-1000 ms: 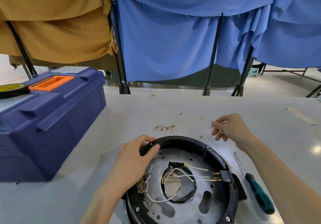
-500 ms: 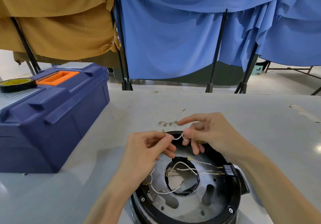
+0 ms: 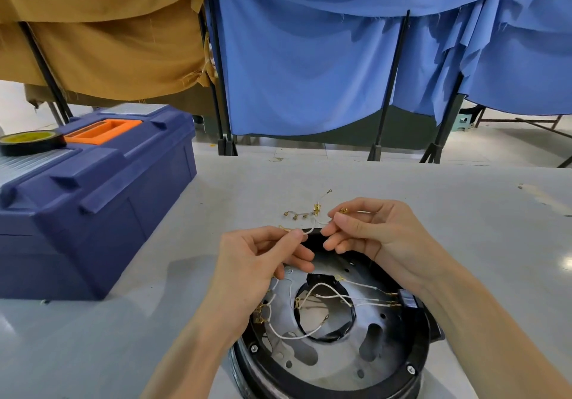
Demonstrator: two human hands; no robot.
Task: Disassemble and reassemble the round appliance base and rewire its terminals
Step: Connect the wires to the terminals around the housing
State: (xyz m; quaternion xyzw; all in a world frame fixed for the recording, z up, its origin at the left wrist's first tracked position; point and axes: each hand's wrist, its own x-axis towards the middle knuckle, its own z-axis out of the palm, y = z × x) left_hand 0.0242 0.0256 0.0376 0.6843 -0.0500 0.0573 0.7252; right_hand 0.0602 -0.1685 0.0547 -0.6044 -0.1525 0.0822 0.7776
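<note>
The round black appliance base lies open on the grey table, its metal plate and white wires with brass terminals exposed. Above its far rim, both hands hold one short white wire. My left hand pinches the wire's left end, where a brass terminal shows. My right hand pinches the other end, a brass terminal at its fingertips. A loose strand with several brass terminals lies on the table just beyond the hands.
A dark blue toolbox with an orange handle stands at the left, a roll of black tape on its lid. Blue and tan cloth hangs on black stands behind the table.
My left hand left the base rim and rose to the wire. My right hand brought the wire in from the right. Both hands now pinch it slightly farther from the base than half a second ago.
</note>
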